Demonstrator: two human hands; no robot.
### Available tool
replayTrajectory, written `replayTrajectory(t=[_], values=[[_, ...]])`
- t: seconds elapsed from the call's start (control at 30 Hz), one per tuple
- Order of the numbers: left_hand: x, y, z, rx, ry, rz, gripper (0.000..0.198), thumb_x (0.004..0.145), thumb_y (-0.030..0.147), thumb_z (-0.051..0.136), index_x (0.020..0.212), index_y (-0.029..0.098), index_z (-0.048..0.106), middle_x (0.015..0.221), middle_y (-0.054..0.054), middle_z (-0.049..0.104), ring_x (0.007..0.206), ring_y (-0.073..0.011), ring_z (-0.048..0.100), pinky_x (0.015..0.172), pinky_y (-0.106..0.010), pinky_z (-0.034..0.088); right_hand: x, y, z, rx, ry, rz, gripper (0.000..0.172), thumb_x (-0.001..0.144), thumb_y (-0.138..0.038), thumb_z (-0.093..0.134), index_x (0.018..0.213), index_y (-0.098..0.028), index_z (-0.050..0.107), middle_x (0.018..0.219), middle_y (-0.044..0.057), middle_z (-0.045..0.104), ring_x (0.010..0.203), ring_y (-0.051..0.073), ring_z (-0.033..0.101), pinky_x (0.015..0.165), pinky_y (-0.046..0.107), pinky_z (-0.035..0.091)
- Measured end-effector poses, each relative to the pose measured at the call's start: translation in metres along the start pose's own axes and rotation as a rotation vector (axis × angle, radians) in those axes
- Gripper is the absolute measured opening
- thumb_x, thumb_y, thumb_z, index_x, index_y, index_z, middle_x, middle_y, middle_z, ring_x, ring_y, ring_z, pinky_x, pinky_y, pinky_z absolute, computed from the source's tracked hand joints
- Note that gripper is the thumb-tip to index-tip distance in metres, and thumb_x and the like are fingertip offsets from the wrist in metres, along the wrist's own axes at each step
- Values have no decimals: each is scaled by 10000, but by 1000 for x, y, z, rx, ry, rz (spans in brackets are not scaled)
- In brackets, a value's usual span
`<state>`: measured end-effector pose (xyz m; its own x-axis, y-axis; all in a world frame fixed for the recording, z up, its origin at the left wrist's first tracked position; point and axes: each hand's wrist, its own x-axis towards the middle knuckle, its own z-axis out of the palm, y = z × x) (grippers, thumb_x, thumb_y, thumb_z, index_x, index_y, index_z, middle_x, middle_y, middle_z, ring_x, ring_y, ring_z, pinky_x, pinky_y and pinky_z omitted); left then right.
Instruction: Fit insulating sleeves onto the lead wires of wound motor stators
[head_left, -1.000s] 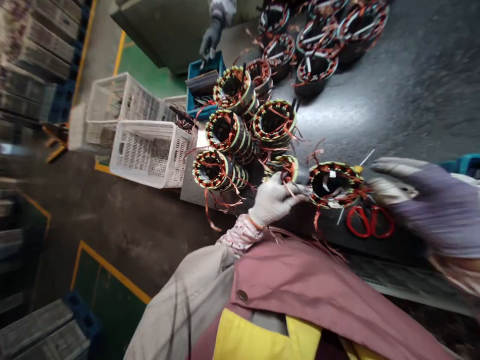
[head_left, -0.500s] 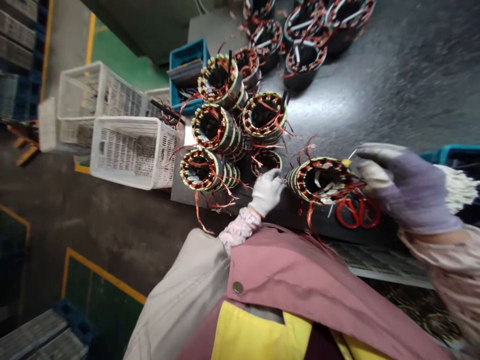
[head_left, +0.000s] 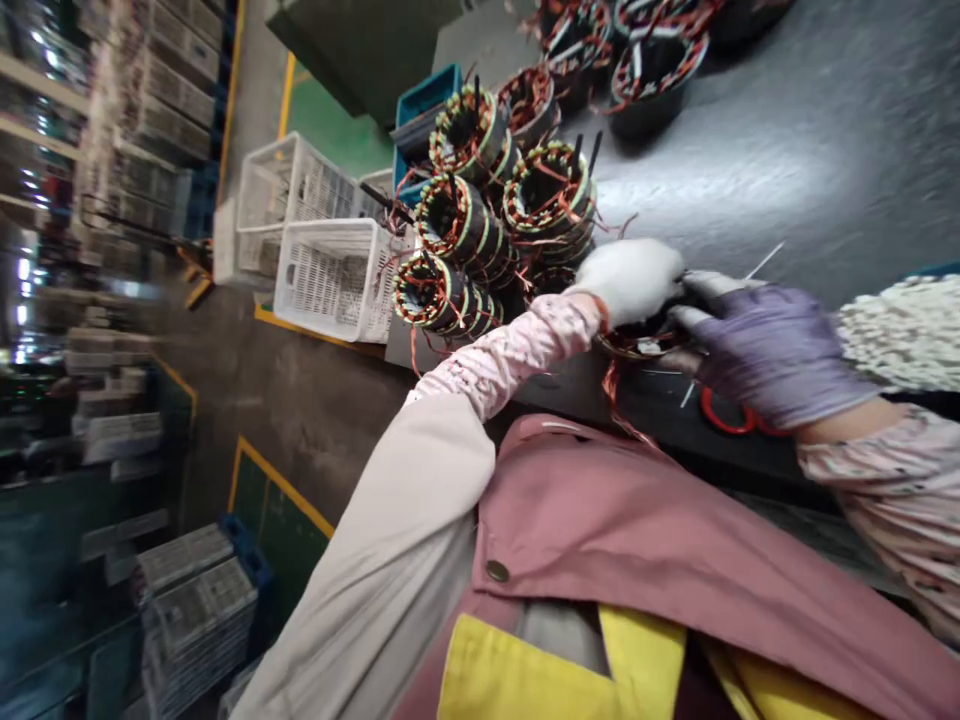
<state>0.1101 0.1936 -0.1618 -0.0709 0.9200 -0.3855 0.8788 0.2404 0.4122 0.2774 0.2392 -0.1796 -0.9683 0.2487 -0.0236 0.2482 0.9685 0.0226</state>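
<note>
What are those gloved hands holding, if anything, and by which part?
The left hand and right hand cover much of the copper-wound ring; whether either grips it, or where, cannot be told.

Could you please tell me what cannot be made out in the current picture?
All in the head view:
Copper-wound ring: mostly hidden by the left hand and right hand.
Red handles: partly behind the right hand.
White pile: cut off by the right edge.
Stacks, far left: blurred.
</note>
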Motion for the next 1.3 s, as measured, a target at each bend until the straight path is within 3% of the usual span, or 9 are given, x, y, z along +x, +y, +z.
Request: replayTrajectory(t=[0.2,0.33,0.47,0.67,0.8,0.97,1.1,1.2,1.3], values=[[-21,-15,-16,-205,-58,-99,429,950,419,421,1022,106,706,934,-52,728,829,-133,619,752,-255,483,6,-1,-4,21,-63,-21,483,858,-577,512,1071,-202,731,1350,123,572,946,287,572,745,381,409],[-15,8,-6,-295,-92,-157,298,901,317,527,934,83,708,940,-81,725,838,-144,621,777,-271,493,10,0,1,53,-84,-5,469,854,-551,498,995,-177,744,1268,160,607,898,289,575,664,366,395],[-35,23,-8,-611,-181,-108,282,945,236,452,1026,95,683,973,-61,723,862,-125,640,791,-247,504,7,1,11,174,-51,206,500,853,-487,507,1194,-157,667,1044,181,664,803,243,579,603,329,385],[-59,-17,-19,-201,118,-64,453,962,476,401,1030,130,685,981,-65,714,903,-155,634,841,-259,463,-2,-5,7,172,177,-122,367,922,-393,459,1136,-210,694,1395,135,538,1147,295,523,886,426,421],[-46,-26,1,-136,72,-25,420,968,441,402,1061,145,684,1022,-55,719,923,-159,647,837,-248,459,13,-11,3,227,45,-159,272,903,-285,468,885,-227,733,986,88,715,932,225,594,833,375,416],[-49,-31,7,-223,83,30,399,984,401,387,1091,132,661,1045,-39,710,959,-136,642,876,-215,457,29,-10,0,295,-16,145,422,894,-457,433,883,-162,734,814,139,700,733,256,609,642,355,398],[-65,-29,-3,-208,33,114,430,948,429,473,1230,127,595,1173,-79,683,1063,-167,629,923,-233,464,10,-5,-8,451,184,281,515,963,-445,303,1101,-141,695,1063,135,708,974,241,639,827,360,477],[-63,-16,-10,-7,-53,167,533,848,398,636,1303,133,555,1280,-125,634,1123,-226,616,934,-280,473,-8,-7,-2,334,269,113,477,938,-475,409,1128,-135,684,1216,143,660,1155,281,564,975,426,434],[-42,-3,-19,190,-189,161,393,809,342,664,1162,168,669,1150,-101,698,1027,-237,653,875,-297,491,-16,-14,9,146,267,-18,458,878,-482,532,1114,-123,689,1339,175,582,1222,339,494,988,507,394]])
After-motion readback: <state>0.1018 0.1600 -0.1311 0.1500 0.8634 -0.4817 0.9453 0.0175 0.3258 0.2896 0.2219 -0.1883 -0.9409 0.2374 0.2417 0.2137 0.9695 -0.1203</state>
